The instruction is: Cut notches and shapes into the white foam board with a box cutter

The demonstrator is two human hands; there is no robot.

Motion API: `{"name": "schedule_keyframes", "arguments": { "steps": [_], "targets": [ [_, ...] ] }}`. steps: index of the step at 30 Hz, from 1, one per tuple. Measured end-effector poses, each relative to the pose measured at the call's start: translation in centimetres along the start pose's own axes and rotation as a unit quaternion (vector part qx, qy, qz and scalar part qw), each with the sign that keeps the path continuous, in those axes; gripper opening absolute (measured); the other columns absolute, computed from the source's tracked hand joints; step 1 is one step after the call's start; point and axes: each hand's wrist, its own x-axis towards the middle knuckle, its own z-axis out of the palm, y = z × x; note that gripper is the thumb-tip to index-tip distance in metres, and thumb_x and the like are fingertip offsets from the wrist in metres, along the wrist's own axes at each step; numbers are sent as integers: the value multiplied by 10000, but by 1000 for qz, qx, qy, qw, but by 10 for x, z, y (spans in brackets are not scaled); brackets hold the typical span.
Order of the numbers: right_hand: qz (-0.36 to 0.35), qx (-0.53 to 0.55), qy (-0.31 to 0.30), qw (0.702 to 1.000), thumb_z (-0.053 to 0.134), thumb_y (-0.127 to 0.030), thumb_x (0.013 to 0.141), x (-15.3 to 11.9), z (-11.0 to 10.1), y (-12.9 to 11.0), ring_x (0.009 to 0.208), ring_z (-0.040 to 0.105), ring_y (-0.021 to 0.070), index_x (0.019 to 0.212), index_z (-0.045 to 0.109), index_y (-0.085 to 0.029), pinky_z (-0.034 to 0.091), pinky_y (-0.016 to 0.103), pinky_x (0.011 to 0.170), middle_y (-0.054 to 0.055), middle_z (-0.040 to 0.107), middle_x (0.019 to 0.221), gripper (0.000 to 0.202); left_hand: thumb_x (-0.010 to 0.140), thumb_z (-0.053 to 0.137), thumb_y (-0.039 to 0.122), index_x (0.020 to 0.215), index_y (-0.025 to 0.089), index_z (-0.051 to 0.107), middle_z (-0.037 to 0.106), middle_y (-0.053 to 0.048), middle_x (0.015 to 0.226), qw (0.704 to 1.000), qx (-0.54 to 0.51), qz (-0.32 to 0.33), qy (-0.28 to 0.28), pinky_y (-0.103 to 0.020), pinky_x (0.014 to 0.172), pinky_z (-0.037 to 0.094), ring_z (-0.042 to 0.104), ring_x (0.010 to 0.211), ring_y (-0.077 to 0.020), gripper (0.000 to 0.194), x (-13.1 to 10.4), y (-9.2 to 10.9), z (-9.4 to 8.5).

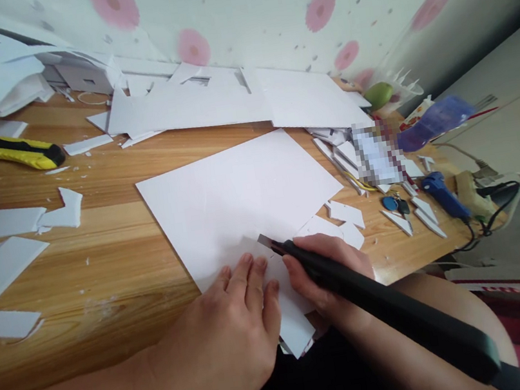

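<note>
This looks like a room at home, with a desk serving as a craft corner: a pink-flowered wall covering (251, 7) hangs behind a wood-grain desktop (116, 249), where white board offcuts (4, 267) lie around a larger white board sheet (235, 192), alongside a yellow-and-black utility knife (9, 151) and, farther right, a blue glue gun (446, 194)
</note>
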Motion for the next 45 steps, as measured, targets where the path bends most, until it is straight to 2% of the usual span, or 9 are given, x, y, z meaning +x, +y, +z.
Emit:
{"name": "schedule_keyframes", "arguments": {
  "steps": [7,14,21,25,31,34,37,41,45],
  "targets": [
    [-25,2,-11,1000,740,-179,892,-3,2,3,479,630,149,1047,618,-298,560,272,480,-51,679,669,230,1011,552,240,1314,57,681,712,-269,1348,999,-26,24,6,-452,993,533,697,1256,-376,377,-1,-4,4],
    [-36,17,-31,999,739,-159,885,-7,-7,5,560,662,171,1079,634,-286,554,292,502,-38,669,707,254,1014,616,277,1259,146,740,707,-235,1375,999,-25,-20,-28,-442,1038,560,707,1273,-352,304,3,0,-5],
    [-57,22,-54,997,720,-106,863,-5,-19,5,611,692,177,1086,650,-241,602,290,546,-1,708,764,270,1005,625,254,1250,130,747,711,-250,1361,998,-58,-36,-4,-455,1019,566,709,1265,-375,301,2,2,-3],
    [-75,22,-65,995,702,-98,866,-1,-23,4,602,695,173,1071,641,-232,588,274,531,-5,700,733,252,1011,625,253,1275,137,737,709,-227,1378,998,-44,-30,-37,-437,1028,567,712,1266,-354,310,3,0,-6],
    [-75,16,-87,993,693,-109,861,3,-26,4,581,689,170,1042,635,-241,570,271,517,-17,682,696,231,964,643,248,1199,105,744,732,-247,1318,998,-62,-22,15,-458,956,601,745,1198,-372,293,5,-2,-3],
    [-63,17,-98,993,702,-118,853,3,-28,3,588,695,176,1032,633,-258,563,274,513,-22,674,685,237,950,647,228,1154,97,758,742,-255,1287,998,-56,-8,13,-446,916,611,764,1152,-369,266,6,-2,-2],
    [-55,8,-108,993,705,-128,851,3,-29,2,570,680,178,1032,632,-275,550,285,498,-27,671,679,244,966,642,216,1161,106,755,743,-251,1294,997,-64,-24,20,-447,947,594,751,1178,-368,251,5,-1,-3],
    [-42,3,-122,992,702,-148,856,7,-30,0,511,631,156,971,631,-274,511,271,471,-43,651,639,184,976,675,254,1270,120,724,694,-246,1395,996,-75,-32,-33,-456,1030,575,702,1283,-364,327,5,0,-6],
    [-9,9,-153,988,703,-152,826,24,-30,-6,461,569,108,807,599,-247,467,213,466,-61,623,579,142,971,681,249,1269,119,728,699,-233,1392,996,-61,-31,-65,-437,1030,593,714,1271,-347,329,8,-1,-10]
  ]
}}
